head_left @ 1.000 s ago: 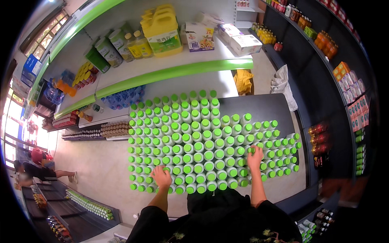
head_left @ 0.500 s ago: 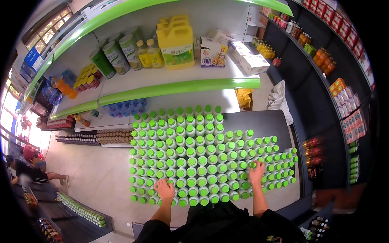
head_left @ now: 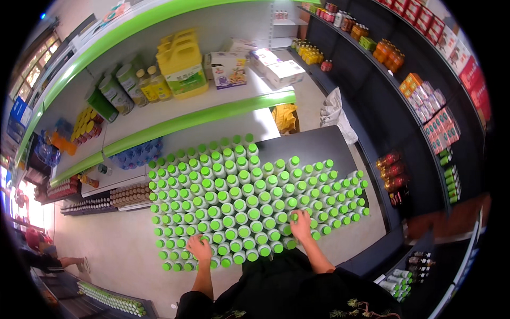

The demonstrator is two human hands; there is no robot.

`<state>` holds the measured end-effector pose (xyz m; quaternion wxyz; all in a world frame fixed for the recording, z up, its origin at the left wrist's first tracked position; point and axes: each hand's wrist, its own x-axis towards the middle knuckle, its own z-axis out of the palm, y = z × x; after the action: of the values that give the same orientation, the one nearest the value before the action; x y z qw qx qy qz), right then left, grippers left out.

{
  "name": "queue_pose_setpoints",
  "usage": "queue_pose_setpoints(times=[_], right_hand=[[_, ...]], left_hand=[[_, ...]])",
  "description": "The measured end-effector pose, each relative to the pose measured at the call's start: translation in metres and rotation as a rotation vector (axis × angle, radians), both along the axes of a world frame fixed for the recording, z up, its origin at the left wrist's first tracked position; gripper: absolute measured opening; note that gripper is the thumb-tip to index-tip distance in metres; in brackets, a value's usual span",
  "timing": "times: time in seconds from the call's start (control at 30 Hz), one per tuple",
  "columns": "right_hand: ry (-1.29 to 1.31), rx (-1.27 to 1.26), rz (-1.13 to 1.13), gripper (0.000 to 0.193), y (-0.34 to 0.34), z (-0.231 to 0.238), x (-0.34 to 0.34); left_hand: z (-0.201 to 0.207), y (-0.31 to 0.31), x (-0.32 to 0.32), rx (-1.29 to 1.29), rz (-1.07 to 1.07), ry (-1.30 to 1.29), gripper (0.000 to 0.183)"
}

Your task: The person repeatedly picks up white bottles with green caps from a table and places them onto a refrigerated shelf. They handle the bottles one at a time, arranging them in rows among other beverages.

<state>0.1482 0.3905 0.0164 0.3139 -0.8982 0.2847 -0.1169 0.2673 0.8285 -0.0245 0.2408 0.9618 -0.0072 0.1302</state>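
A dense block of white bottles with green caps (head_left: 254, 213) stands upright on a dark tabletop (head_left: 321, 143) in front of me. At the block's near left edge, my left hand (head_left: 198, 248) has its fingers curled round the top of one bottle, whose green cap partly shows at the fingertips. Farther right, my right hand (head_left: 302, 226) pinches the green cap of another bottle (head_left: 294, 217) among the near rows. Neighbouring bottles crowd both hands, and their lower parts are hidden.
Behind the block is a white shelf with green edging (head_left: 196, 118), bearing yellow oil jugs (head_left: 183, 64), tins (head_left: 114, 94) and boxes (head_left: 228, 69). Dark stocked shelves (head_left: 366, 80) run along the right. A person's leg (head_left: 71, 261) shows at far left.
The view has swung to the right, so the shelf and bottles appear farther left and tilted. Both hands stay at about the same places in the bottle block.
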Motion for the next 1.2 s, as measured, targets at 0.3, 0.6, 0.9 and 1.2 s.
queue_pose_setpoints(times=[0.3,0.6,0.9,1.2], right_hand=[[-0.152,0.194,0.017,0.035,-0.091,0.026,-0.019],[-0.17,0.209,0.218,0.029,-0.251,0.064,-0.12],[-0.108,0.17,-0.093,0.028,-0.393,0.022,-0.234],[0.14,0.337,0.051,0.048,-0.398,-0.053,-0.252]], left_hand=[[0.032,-0.033,0.005,-0.066,0.181,-0.034,0.034],[0.018,-0.258,-0.101,-0.21,-0.125,-0.038,0.036],[0.071,-0.503,-0.215,-0.037,-0.682,0.261,0.046],[0.065,-0.522,-0.269,-0.096,-0.745,0.476,0.035]])
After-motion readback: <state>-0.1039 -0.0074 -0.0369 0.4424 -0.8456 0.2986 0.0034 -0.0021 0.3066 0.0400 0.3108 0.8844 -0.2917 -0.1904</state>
